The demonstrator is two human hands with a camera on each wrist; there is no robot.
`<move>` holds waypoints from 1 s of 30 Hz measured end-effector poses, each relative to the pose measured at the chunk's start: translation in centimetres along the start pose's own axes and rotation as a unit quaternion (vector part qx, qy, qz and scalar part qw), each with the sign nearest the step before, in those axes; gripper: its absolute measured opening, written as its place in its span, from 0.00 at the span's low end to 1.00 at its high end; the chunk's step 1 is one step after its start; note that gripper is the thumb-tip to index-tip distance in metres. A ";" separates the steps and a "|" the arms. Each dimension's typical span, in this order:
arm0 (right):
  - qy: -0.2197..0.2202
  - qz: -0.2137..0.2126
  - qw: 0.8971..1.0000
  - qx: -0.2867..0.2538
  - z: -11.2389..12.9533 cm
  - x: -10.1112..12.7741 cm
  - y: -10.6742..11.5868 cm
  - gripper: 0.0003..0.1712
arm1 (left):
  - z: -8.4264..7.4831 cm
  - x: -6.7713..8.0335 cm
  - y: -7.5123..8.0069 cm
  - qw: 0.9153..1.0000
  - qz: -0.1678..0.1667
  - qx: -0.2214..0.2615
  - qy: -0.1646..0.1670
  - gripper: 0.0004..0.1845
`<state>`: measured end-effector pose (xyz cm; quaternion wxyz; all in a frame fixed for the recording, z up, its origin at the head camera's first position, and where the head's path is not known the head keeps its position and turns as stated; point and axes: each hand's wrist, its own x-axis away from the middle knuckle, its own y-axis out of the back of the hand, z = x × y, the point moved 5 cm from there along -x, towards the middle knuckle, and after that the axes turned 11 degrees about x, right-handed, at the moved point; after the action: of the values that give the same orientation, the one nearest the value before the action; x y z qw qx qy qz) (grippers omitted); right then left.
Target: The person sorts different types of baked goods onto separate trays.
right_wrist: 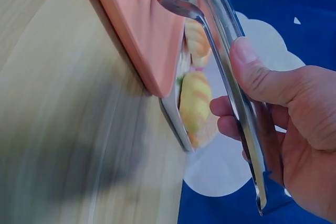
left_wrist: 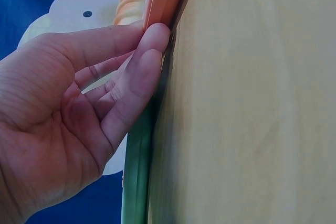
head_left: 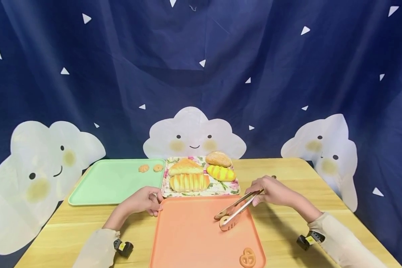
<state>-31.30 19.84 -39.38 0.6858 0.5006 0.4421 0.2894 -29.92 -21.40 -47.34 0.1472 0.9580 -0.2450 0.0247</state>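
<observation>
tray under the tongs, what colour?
Orange tray, plain with no pattern. The tongs rest over it. Shows best in the head view.

Staged play set: cloud-printed backdrop [head_left: 194,74] behind wooden table [head_left: 288,175]

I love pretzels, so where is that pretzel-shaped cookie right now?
In the head view the pretzel cookie lies in the near right corner of the orange tray, nearer than the tongs in the right hand.
</observation>
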 end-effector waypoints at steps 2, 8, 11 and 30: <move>0.007 -0.006 1.000 0.003 0.1 -0.1 -0.1 0.19 | 0.1 0.0 -0.1 1.000 0.000 0.003 0.001 0.06; 0.012 -0.013 1.000 0.004 0.2 -0.3 -0.4 0.19 | 0.3 -0.1 -0.2 1.000 -0.001 0.001 0.001 0.07; 0.008 -0.016 1.000 0.003 0.1 -0.4 -0.4 0.19 | 0.3 -0.1 -0.1 1.000 -0.001 -0.002 0.000 0.07; -0.024 -0.118 0.985 0.124 0.7 -1.3 1.1 0.27 | -0.2 -0.1 -0.1 1.000 -0.007 -0.003 -0.004 0.08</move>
<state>-31.19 18.86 -37.86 0.6583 0.5328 0.5137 0.1376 -29.92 -21.20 -47.21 0.1492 0.9593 -0.2390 0.0191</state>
